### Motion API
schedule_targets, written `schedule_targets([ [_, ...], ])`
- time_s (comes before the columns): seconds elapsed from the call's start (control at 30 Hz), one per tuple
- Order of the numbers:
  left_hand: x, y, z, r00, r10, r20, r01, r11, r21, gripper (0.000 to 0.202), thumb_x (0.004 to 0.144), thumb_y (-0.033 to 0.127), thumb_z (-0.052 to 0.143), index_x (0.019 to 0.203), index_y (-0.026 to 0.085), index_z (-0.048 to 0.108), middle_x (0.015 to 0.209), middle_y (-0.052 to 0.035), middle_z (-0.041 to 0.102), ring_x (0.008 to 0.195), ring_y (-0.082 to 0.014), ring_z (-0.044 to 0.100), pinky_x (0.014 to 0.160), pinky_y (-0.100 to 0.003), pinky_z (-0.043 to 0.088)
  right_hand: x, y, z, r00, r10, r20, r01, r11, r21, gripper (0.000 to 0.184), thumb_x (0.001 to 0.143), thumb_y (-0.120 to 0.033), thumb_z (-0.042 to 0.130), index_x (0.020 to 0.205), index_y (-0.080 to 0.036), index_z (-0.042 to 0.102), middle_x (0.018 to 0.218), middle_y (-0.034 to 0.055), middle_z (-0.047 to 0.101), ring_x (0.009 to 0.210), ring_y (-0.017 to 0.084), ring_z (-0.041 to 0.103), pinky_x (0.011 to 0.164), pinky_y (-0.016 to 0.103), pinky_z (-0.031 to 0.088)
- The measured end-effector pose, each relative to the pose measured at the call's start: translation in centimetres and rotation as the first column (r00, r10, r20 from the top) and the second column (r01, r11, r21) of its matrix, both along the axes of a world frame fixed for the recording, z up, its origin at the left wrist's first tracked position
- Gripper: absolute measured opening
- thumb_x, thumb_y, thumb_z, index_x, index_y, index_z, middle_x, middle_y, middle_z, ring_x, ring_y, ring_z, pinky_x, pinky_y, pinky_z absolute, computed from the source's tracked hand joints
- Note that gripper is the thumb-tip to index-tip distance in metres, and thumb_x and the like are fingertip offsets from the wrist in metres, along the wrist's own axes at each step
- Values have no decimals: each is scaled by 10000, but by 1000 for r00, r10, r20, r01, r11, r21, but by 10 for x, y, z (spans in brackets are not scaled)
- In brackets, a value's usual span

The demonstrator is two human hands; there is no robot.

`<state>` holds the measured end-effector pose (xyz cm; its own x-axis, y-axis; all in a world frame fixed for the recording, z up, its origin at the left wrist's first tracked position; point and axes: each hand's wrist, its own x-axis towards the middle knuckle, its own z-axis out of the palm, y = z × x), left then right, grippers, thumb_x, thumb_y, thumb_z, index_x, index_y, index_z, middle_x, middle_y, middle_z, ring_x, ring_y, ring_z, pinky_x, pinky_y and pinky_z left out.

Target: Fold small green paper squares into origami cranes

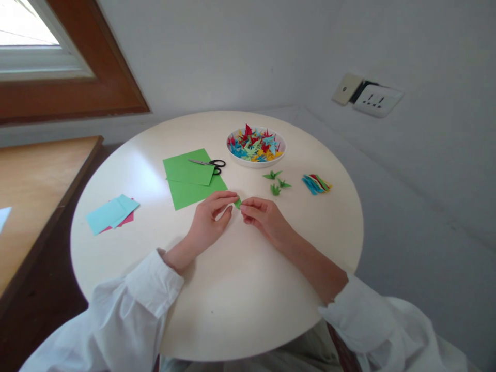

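Note:
A small folded piece of green paper [237,203] sits between my two hands, partly hidden by the fingers. My left hand [212,216] has its fingers closed on the paper's left end. From the other side, my right hand [265,217] pinches the right end between thumb and fingertips. Just beyond the left hand lie green paper sheets [186,194], overlapping, with black-handled scissors [201,163] resting on them. Several small green paper cranes [275,189] lie past the right hand.
A white bowl [256,164] full of colourful paper cranes stands at the back of the round white table [232,305]. Coloured paper strips [315,184] lie to the right. Light blue and pink paper pieces [110,213] lie at the left. Walls border the far side.

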<state>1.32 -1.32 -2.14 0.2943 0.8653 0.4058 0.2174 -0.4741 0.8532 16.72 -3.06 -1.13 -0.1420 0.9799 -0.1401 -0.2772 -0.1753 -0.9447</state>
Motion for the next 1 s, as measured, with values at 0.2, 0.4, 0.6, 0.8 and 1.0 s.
schedule_targets([
  [0.2, 0, -2, 4, 1000, -24, -7, 24, 1000, -8, 238, 810, 232, 556, 1011, 190, 678, 1083, -115, 626, 999, -203, 586, 738, -272, 516, 0, 0, 1, 999, -19, -44, 18, 999, -34, 171, 562, -304, 720, 610, -180, 613, 603, -40, 527, 577, 83, 425, 597, 267, 338],
  [0.4, 0, -2, 2, 999, -32, 3, 32, 999, -22, 240, 794, 269, 594, 1005, 195, 679, 1100, -113, 618, 1004, -206, 586, 783, -293, 508, -1, -1, 0, 998, -22, -62, 20, 999, -39, 147, 561, -282, 717, 619, -181, 627, 601, -44, 536, 569, 78, 422, 600, 264, 331],
  [0.6, 1, -2, 2, 999, -25, 23, 25, 999, -23, 235, 793, 284, 597, 992, 193, 684, 1079, -116, 631, 988, -204, 594, 781, -297, 512, -2, -1, -1, 999, -33, -43, 32, 999, -28, 116, 568, -260, 699, 624, -185, 630, 581, -46, 537, 561, 81, 424, 597, 268, 324],
  [0.8, 2, -1, 4, 999, 35, -4, -35, 998, 54, 183, 808, 274, 574, 900, 182, 702, 970, -94, 687, 943, -193, 616, 831, -308, 486, -4, 0, -1, 999, -50, 8, 50, 999, -7, 101, 561, -248, 667, 610, -173, 620, 545, -48, 520, 544, 81, 407, 569, 264, 304],
  [1.0, 4, -2, 7, 997, 71, 24, -71, 997, -25, 168, 804, 270, 558, 783, 177, 696, 927, -78, 706, 895, -190, 627, 798, -292, 473, -4, -1, 1, 984, -48, 170, 37, 997, 66, 79, 580, -235, 614, 589, -161, 590, 534, -56, 508, 523, 72, 390, 538, 250, 283],
])
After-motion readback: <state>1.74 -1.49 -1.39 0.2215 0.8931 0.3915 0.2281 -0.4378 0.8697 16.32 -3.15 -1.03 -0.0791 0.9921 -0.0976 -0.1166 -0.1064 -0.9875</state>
